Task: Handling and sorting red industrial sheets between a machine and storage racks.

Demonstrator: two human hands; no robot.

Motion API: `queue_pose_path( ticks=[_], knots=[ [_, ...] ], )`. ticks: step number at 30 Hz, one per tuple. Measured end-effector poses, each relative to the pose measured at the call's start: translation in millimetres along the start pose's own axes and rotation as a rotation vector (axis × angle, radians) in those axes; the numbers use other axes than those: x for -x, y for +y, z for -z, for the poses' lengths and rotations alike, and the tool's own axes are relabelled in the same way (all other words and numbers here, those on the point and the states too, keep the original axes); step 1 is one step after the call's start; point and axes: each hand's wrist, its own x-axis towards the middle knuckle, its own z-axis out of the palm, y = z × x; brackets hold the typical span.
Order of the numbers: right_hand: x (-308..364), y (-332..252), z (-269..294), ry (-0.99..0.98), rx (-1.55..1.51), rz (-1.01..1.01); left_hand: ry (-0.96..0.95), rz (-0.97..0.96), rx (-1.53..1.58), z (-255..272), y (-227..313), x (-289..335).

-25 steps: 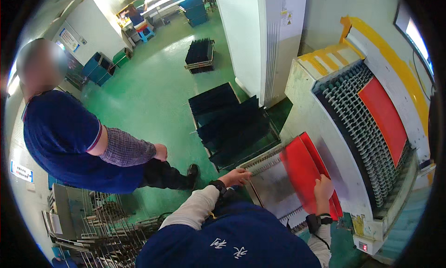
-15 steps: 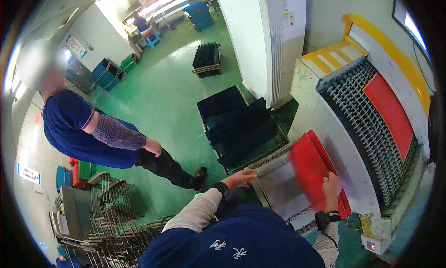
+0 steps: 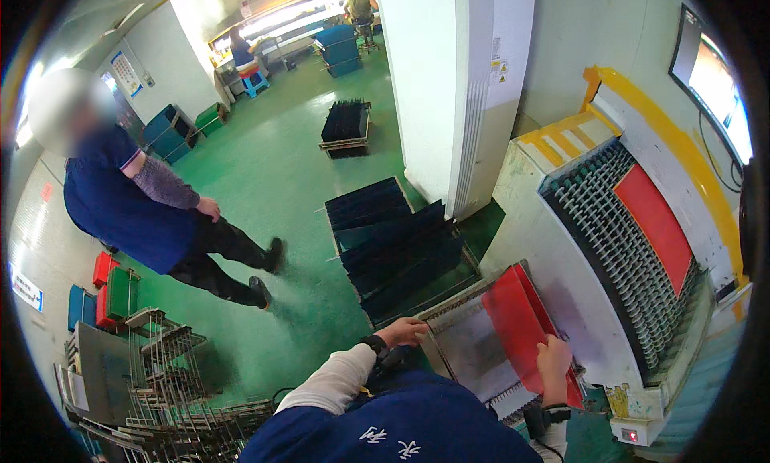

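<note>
My right hand (image 3: 553,363) is closed on the edge of a red panel (image 3: 513,322), thin and flat. The panel stands tilted in a metal rack (image 3: 473,347) with toothed sides, and another red panel is close behind it. My left hand (image 3: 403,332) has its fingers curled over the rack's left edge. To the right of the rack, one more red panel (image 3: 656,226) lies on the rollers (image 3: 613,238) of a conveyor machine, out of reach of both hands.
Racks of dark panels (image 3: 401,246) stand on the green floor beyond my rack, with a smaller rack (image 3: 345,130) farther off. A co-worker (image 3: 136,198) stands at left. Metal frames (image 3: 164,375) are stacked at lower left. A white column (image 3: 457,86) rises behind the machine.
The view has shifted, showing more of the monitor. The co-worker has moved left, legs now spread apart. My right hand stays on the red panel and my left hand at the rack's edge.
</note>
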Motion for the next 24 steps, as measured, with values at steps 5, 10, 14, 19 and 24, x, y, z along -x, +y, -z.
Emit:
queue_pose_path(
  ticks=[5,10,14,19,24],
  knots=[
    [14.3,-1.8,86.3,0.154,-0.117,0.031,0.171,0.018,0.211,47.5,-9.1,6.3],
    [20.4,29.5,136.3,0.284,-0.162,-0.069,0.212,-0.157,-0.478,104.6,-35.7,24.6],
    [23.9,68.4,149.2,0.280,-0.941,-0.358,0.121,-0.466,-1.019,177.0,-97.7,19.8],
    [40.3,109.8,112.4,0.608,-1.713,-0.420,0.255,-0.141,-0.147,192.6,-118.2,-5.9],
    [38.5,89.2,83.3,0.615,-2.216,-0.487,0.304,-0.038,-0.047,104.3,-39.9,-1.3]
  ],
)
